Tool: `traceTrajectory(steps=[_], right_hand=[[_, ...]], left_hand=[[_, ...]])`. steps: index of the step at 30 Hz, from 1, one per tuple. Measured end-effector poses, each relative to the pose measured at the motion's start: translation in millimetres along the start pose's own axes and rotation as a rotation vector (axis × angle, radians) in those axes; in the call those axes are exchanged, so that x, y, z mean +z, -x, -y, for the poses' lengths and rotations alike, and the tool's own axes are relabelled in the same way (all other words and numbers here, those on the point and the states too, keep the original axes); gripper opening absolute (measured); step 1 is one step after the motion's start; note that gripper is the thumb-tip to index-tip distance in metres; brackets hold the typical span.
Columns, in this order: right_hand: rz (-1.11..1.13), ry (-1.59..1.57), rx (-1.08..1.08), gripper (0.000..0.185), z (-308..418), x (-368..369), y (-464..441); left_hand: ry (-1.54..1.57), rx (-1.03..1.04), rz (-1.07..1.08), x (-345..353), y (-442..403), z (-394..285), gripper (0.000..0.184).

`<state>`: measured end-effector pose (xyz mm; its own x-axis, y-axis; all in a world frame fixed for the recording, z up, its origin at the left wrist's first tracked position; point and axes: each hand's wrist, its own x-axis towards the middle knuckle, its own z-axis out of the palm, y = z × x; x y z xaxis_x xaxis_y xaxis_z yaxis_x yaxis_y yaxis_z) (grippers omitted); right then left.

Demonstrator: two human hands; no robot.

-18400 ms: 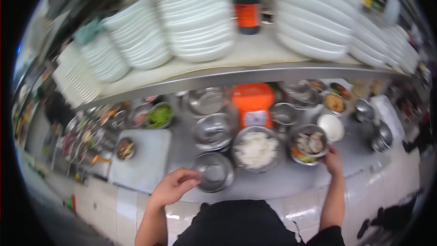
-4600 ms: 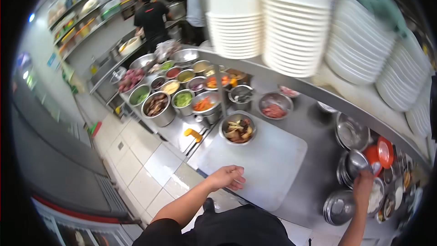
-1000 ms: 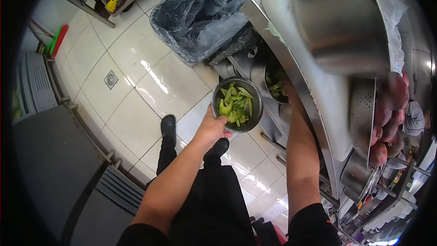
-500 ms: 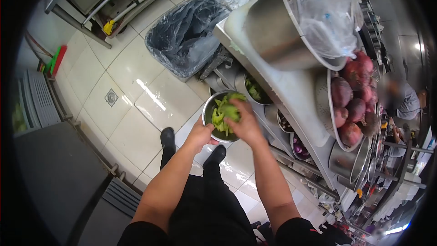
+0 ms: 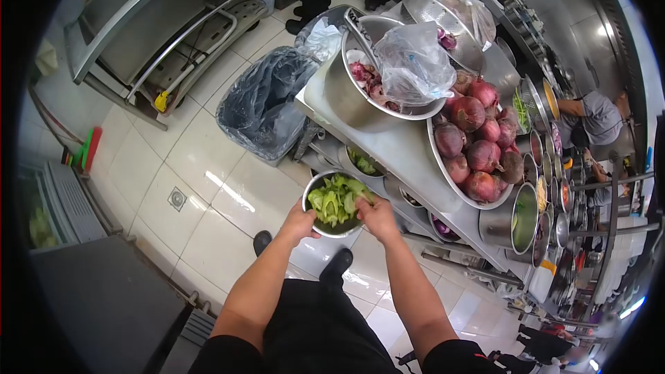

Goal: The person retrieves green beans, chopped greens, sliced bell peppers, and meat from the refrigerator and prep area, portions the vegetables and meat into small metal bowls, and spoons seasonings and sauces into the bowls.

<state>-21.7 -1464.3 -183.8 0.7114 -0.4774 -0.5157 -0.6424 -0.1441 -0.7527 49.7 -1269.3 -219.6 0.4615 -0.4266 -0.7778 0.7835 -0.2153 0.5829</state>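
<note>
A round metal bowl [image 5: 337,235] is held out in front of my body, above the floor. Cut pale-green leafy vegetable pieces [image 5: 334,199] fill much of it. My left hand [image 5: 299,224] is closed on the bowl's left rim, thumb on top and fingers beneath. On the opposite side, my right hand [image 5: 378,217] is closed at the right rim, its thumb and fingertips beside the greens. Part of that grip is hidden by the hand itself.
To the right, a metal table carries a large pot [image 5: 332,97] with onion pieces and a plastic bag [image 5: 415,62], and a colander of red onions [image 5: 478,138]. Bowls sit on its lower shelf. A lined bin [image 5: 260,107] stands ahead. A person [image 5: 599,121] works at far right.
My right hand has moved from over the greens to the bowl's right rim. The view has shifted, bringing more of the table and the onions into sight.
</note>
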Motion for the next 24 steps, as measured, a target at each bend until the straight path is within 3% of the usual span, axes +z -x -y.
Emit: traceTrajectory(steps=[2,5,6,9,11,14,17,23,24], right_hand=[[-0.054,-0.055,0.119,0.025,-17,-10,-31],[-0.11,0.057,0.165,0.039,11,-18,-57],[-0.13,0.326,0.092,0.04,10,-14,-62],[0.13,0.533,-0.172,0.041,-1,16,-38],[-0.005,0.768,-0.191,0.033,16,49,2],[-0.062,0.663,-0.168,0.034,8,57,2],[0.092,0.656,-0.122,0.04,-6,42,-3],[0.025,-0.163,0.091,0.026,9,-1,-25],[0.018,-0.143,0.104,0.026,9,-11,-33]], left_hand=[[-0.072,-0.03,0.042,-8,-1,-8,0.051],[-0.029,0.0,0.025,-13,-11,9,0.052],[-0.026,-0.011,0.016,-13,-8,14,0.052],[-0.018,-0.013,0.006,-8,-6,13,0.053],[-0.007,-0.012,0.012,-1,1,17,0.053],[-0.012,-0.028,0.011,3,3,22,0.053],[-0.032,-0.048,-0.015,0,3,24,0.053],[-0.098,-0.074,-0.035,-3,-3,24,0.051],[-0.127,-0.079,-0.018,-5,-6,26,0.051]])
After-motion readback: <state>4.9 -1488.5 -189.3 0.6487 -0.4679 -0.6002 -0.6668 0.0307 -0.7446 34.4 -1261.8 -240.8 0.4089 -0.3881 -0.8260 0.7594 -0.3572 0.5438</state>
